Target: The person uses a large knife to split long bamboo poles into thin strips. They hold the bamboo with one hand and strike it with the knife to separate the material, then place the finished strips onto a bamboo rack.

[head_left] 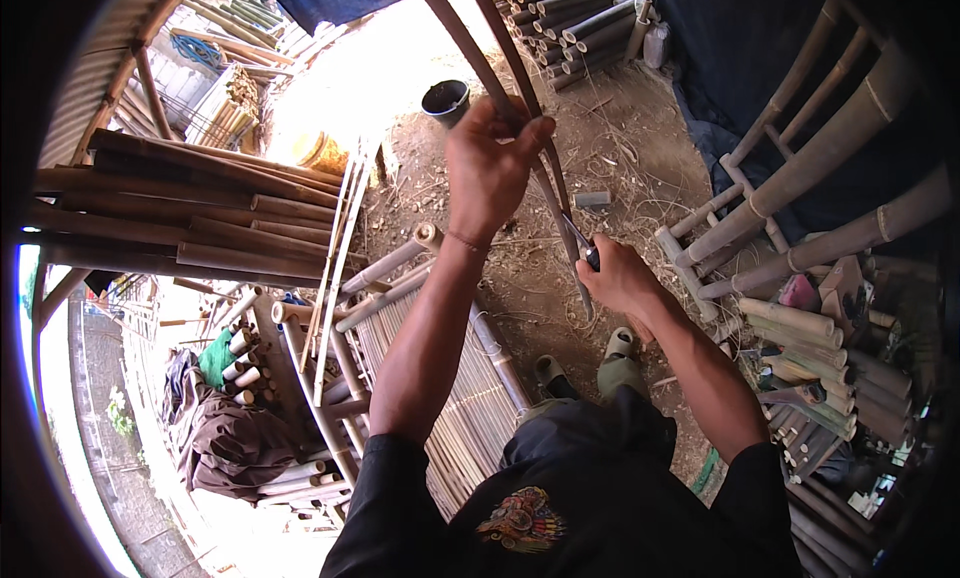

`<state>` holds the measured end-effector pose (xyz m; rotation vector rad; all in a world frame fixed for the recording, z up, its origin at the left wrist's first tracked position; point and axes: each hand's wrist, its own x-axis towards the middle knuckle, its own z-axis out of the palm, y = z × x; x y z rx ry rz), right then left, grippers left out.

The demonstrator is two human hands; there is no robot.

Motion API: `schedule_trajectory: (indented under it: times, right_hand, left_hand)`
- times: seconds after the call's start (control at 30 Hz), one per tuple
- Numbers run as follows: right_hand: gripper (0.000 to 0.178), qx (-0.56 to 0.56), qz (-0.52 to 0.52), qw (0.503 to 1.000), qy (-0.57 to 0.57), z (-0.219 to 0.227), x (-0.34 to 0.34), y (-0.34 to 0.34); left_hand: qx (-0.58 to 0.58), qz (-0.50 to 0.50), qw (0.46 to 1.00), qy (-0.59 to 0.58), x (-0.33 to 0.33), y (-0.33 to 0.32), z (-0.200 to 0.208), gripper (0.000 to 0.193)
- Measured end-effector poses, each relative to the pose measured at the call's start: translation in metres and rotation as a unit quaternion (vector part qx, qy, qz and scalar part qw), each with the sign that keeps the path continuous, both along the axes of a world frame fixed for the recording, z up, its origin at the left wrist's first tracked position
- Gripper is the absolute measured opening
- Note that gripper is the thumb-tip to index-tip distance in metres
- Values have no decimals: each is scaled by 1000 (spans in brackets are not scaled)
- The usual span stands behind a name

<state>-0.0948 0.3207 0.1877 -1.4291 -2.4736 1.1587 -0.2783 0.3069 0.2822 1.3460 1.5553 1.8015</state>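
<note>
While left hand (490, 163) grips bamboo strip (520, 108), right hand (615, 278) holds knife (583, 246)

Bare dirt floor (620, 148) w/ straw scraps. On it: dark pot (446, 100), small grey block (592, 199), slatted bamboo panel (455, 398) (lower centre), bamboo poles (575, 28) stacked at top, cut pieces (810, 368) heaped right.

Single head view, looking steeply down, close over forearms.
</note>
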Motion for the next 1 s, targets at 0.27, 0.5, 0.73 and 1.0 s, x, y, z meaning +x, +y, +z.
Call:
schedule_trajectory:
  times: [0.27, 0.5, 0.73, 1.0]
  right_hand:
    - [29, 121, 24, 992, 10, -59, -13, 40]
    - [35, -19, 124, 985, -121, -123, 2, 66]
    - [32, -16, 99, 994, 42, -129, -26, 76]
    - [36, -137, 140, 950, -241, -295, -8, 84]
  left_hand:
    - [50, 54, 990, -117, -1, 59, -57, 15]
    - [58, 162, 979, -112, -37, 91, -71, 16]
    - [47, 200, 971, -120, -50, 107, -75, 16]
    - [-2, 194, 978, -80, -53, 114, -71, 20]
